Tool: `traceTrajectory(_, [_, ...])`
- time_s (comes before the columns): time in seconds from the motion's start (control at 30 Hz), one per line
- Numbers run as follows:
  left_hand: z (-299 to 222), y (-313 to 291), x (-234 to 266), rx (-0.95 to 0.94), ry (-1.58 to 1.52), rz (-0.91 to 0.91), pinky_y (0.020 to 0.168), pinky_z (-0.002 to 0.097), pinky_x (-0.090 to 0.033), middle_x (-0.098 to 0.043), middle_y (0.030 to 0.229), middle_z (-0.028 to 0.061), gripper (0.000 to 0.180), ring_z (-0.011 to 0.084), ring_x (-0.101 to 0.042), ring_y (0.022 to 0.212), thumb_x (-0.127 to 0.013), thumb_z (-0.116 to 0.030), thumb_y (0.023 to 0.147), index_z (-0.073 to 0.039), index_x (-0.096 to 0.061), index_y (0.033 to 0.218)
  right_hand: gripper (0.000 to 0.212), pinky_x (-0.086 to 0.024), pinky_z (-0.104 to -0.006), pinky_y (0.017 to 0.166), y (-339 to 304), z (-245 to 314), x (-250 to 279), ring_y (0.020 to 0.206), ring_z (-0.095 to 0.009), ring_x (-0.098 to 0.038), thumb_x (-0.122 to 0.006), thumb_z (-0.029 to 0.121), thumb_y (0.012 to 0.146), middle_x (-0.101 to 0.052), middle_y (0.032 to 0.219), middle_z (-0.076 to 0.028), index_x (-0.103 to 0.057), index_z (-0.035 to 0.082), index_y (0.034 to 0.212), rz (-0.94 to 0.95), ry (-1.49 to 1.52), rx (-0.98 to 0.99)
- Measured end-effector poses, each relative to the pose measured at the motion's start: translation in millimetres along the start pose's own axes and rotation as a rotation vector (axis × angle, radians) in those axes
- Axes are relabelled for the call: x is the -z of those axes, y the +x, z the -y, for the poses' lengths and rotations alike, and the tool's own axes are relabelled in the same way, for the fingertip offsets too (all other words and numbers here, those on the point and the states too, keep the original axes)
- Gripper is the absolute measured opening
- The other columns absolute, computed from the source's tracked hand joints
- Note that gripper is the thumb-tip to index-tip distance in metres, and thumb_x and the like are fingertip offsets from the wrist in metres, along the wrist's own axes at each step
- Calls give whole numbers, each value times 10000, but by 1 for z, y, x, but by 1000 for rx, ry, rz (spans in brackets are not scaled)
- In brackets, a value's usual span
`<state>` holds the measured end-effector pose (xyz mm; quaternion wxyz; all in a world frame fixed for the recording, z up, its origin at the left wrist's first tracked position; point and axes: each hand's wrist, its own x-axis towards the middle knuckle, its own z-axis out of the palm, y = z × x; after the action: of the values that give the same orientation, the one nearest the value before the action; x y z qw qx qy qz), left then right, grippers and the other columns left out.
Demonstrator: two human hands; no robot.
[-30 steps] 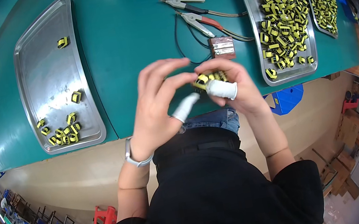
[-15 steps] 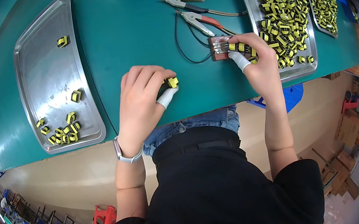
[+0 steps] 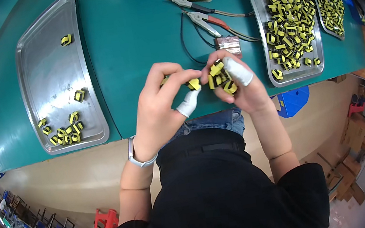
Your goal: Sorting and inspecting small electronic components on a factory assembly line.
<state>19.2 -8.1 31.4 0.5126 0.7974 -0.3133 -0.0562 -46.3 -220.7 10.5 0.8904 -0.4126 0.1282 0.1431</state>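
Note:
My left hand (image 3: 159,101) pinches a small yellow-and-black transformer (image 3: 193,84) between its index finger and a thumb wrapped in white. Another bit of yellow shows behind its fingers. Close beside it, my right hand (image 3: 246,83) is turned palm up, with several of the same transformers (image 3: 218,78) gathered in its fingers; its thumb has a white cover too. The two hands nearly meet over the table's near edge. Just beyond the right hand lies a small brown test block (image 3: 228,46) with metal strips on top, and no transformer sits on it.
Two clip leads, one with a black sleeve (image 3: 194,0) and one with a red (image 3: 204,21), lie behind the block. A metal tray (image 3: 48,21) with several transformers stands left; a heaped tray (image 3: 297,77) stands right, another (image 3: 340,34) beyond. A blue stool (image 3: 295,101) is below.
My right hand has left the test block with its transformers, moved toward me and left, and turned palm up. My left hand has shifted right to meet it.

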Motion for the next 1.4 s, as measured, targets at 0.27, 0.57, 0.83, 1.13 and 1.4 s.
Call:
traceTrajectory(0.27, [-3,-3,-7,-53,32,-7,835,366,-572,-620,1112,83,479,259,-661,994,-857,57,687,-72,-730,1131,385,-492,-220,628,0,-7,-24,834,-84,-620,-871,128,853,-682,1098,-74,-608,61,1127,-105,-365,99])
traceTrajectory(0.57, [16,-13,17,75,375,68,984,459,-481,-620,1311,68,489,315,-577,1154,-748,36,764,-112,-690,1227,273,-567,-366,838,-4,43,21,989,-311,-715,-779,-40,811,-709,1121,-106,-678,28,1055,-362,-1580,596])
traceTrajectory(0.83, [24,-10,23,18,302,128,910,406,-530,-689,1160,67,441,307,-626,1059,-674,91,750,-70,-707,1160,308,-577,-374,821,-4,55,23,999,-341,-717,-735,-57,804,-704,1169,-87,-681,50,1088,-308,-1669,447])
traceTrajectory(1.13, [7,-11,13,97,16,19,855,375,-565,-701,1083,104,339,292,-691,990,-852,-76,812,-63,-708,1119,374,-307,-208,499,-12,18,23,560,-67,-400,-555,338,1080,-600,1071,-125,-585,66,1334,-150,-52,56])
traceTrajectory(1.4, [4,-14,-7,-33,-240,-54,948,385,-568,-729,1114,135,361,268,-712,1060,-810,93,813,-36,-630,1097,420,-329,-224,493,-3,-23,-5,593,-85,-508,-734,313,996,-644,1002,-71,-562,52,1277,137,307,-116])
